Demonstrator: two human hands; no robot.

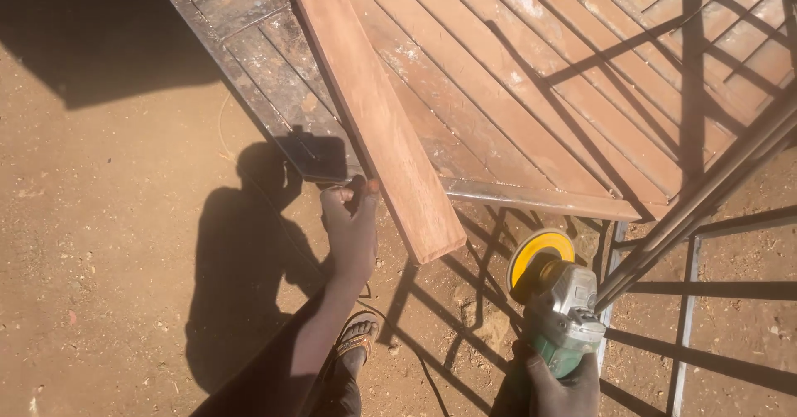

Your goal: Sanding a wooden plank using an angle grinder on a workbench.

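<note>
Reddish plank [374, 110] (tilted, overhanging); green angle grinder [558, 301], yellow disc.

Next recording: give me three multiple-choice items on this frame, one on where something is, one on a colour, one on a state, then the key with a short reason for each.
1. Where is the left hand?
A. on the edge of the long reddish plank
B. on the sandal
C. on the metal poles

2. What colour is the disc at the front of the angle grinder?
A. blue
B. yellow
C. white

3. How does the grinder's disc stand to the plank?
A. pressed on the plank's top
B. apart from it, off its end
C. lying on the ground

Key:
1 A: the fingers curl at the plank's left edge near its end.
2 B: the round disc shows yellow in the sun.
3 B: the right hand holds the grinder up, with bare ground showing between disc and plank end.
</note>
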